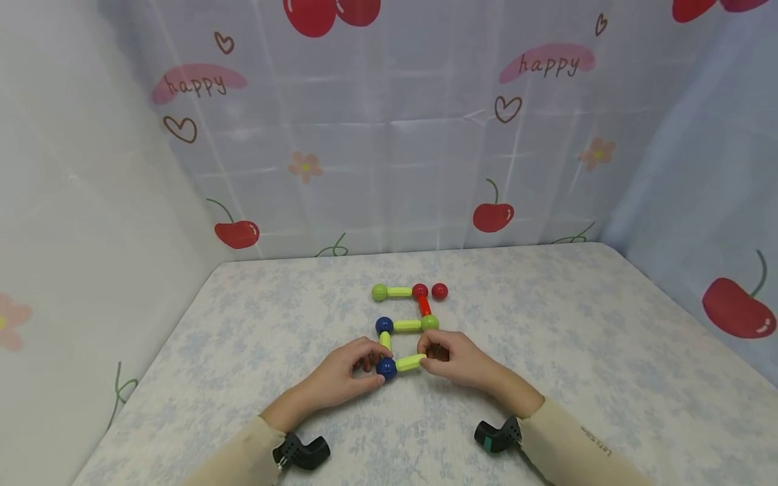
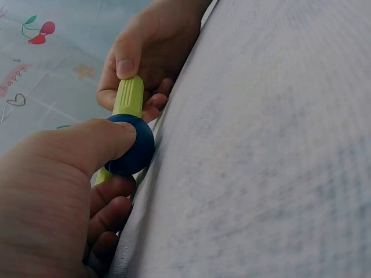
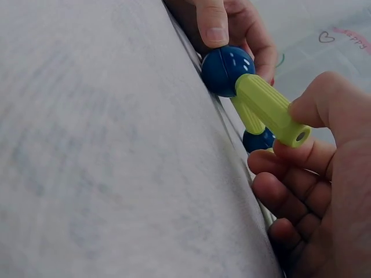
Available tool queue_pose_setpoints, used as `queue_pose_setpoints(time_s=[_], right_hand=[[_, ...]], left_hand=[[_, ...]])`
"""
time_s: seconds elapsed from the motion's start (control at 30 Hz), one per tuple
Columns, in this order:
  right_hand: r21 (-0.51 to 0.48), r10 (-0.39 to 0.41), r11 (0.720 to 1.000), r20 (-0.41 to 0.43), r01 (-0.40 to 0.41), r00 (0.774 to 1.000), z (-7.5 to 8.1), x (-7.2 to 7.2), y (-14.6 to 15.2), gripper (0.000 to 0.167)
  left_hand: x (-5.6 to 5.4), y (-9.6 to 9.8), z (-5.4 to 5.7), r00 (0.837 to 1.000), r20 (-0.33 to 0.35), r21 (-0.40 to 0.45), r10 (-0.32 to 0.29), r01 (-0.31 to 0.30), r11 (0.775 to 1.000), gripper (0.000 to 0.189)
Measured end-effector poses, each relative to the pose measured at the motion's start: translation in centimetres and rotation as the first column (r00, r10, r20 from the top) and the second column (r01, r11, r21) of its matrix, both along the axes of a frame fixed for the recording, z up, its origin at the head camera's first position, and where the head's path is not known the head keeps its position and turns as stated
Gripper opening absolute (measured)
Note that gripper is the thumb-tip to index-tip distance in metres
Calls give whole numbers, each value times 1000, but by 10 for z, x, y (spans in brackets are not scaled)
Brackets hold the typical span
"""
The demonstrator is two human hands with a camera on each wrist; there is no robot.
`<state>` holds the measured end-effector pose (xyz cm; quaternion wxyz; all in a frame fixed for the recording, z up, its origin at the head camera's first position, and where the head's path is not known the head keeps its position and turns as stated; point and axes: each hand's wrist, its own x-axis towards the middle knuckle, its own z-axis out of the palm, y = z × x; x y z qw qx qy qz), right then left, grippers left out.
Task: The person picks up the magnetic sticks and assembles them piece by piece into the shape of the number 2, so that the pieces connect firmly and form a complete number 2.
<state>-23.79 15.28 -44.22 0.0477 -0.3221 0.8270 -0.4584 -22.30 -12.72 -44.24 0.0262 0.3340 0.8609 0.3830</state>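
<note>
My left hand (image 1: 343, 374) holds the front blue ball (image 1: 386, 368) between thumb and fingers; in the left wrist view the thumb lies on top of that ball (image 2: 141, 152). With thumb and forefinger, my right hand (image 1: 458, 359) pinches the free end of a yellow-green stick (image 1: 410, 363) whose other end meets this ball. The right wrist view shows the stick (image 3: 269, 107) with a small round metal spot on its end face. From the front ball another yellow-green stick (image 1: 385, 339) runs back to a second blue ball (image 1: 384, 325).
A zigzag continues behind the hands: yellow-green stick (image 1: 407, 325), green ball (image 1: 430, 322), red stick (image 1: 424, 307), red ball (image 1: 419, 291), stick (image 1: 399, 292) and green ball (image 1: 379, 292). A separate red ball (image 1: 439, 291) lies at the back right. Printed curtains (image 1: 389, 135) surround the table (image 1: 273, 304).
</note>
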Motion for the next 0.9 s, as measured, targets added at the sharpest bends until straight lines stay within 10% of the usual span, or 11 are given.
queue_pose_setpoints(time_s=[0.9], right_hand=[[36, 46, 998, -44, -44, 998, 0, -2, 4, 10]], left_hand=[[0, -1, 1, 1000, 10, -2, -2, 3, 1000, 36]])
